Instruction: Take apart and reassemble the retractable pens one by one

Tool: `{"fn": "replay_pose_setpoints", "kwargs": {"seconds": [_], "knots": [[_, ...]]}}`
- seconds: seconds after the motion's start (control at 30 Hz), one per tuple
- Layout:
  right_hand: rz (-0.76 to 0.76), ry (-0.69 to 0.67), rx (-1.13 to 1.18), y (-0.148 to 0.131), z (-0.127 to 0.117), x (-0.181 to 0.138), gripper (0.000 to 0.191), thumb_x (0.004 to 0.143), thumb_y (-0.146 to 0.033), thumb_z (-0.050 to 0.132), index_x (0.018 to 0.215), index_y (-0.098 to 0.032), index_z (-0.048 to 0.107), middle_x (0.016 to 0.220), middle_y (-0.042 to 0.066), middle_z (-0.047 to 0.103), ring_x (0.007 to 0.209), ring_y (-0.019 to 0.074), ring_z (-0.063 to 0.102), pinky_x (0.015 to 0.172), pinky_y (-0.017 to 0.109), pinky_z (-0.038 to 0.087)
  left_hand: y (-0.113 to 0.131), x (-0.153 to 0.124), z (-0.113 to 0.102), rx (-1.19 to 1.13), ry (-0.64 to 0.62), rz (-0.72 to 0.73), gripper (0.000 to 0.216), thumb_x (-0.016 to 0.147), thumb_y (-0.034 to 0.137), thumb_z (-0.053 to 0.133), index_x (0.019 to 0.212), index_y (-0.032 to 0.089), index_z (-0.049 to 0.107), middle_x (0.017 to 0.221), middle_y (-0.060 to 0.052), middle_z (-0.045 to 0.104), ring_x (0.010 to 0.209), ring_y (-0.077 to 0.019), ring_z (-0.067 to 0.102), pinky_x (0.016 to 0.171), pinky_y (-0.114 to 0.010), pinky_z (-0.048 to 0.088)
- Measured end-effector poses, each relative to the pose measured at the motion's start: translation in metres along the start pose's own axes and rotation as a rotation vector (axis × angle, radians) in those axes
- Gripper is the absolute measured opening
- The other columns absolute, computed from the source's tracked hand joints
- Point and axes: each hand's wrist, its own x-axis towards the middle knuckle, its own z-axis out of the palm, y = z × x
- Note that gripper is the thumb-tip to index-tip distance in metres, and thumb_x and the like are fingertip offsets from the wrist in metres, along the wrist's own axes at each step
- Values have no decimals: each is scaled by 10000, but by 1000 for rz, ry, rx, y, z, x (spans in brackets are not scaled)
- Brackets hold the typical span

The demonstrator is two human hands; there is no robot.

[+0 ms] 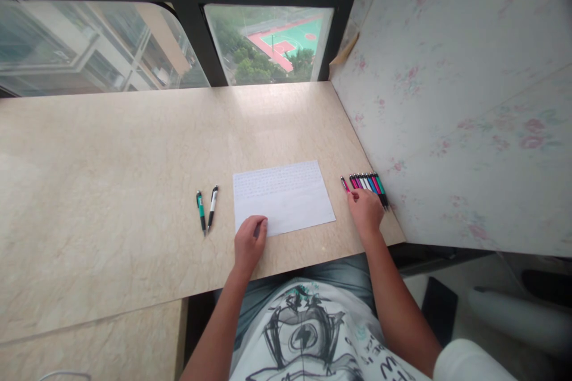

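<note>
Right hand [366, 212] on a pink pen [344, 183]

Both forearms of the person are bare and stretch forward, the hands well apart. The left forearm [218, 315] slants inward from the body, and the left hand [250, 241] rests low with fingers loosely bent; I cannot see surely whether thumb and forefinger meet. The right forearm [395, 294] leans also inward, its wrist nearly straight. The right hand [367, 212] reaches somewhat farther, back turned upward, thumb and forefinger closed together in a pinch.
</note>
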Motion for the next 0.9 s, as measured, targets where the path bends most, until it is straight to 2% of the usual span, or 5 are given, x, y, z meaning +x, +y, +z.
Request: {"fn": "replay_pose_setpoints", "kwargs": {"seconds": [0.37,0.7,0.9], "knots": [[61,-47,-38,-10,-4,-2,253,902,-284,481,934,-179,709,976,106,684,962,234,580,722,293,418,0,1,0,3,1,2,140,915,290,508,898,210,622,888,-47,686,846,-196,639,783,-325,497],[163,-203,-95,-19,-6,1,295,930,-371,485,1036,-180,683,889,136,713,858,262,680,755,351,472,-3,1,1,-15,13,16,135,909,293,510,906,217,623,889,-48,685,840,-199,641,777,-330,501],[133,-186,-123,-17,-6,2,302,935,-366,467,1016,-164,677,898,145,720,860,277,690,742,353,482,-3,1,0,-5,11,14,147,908,295,507,901,215,630,889,-50,693,841,-201,648,770,-328,505]]}}
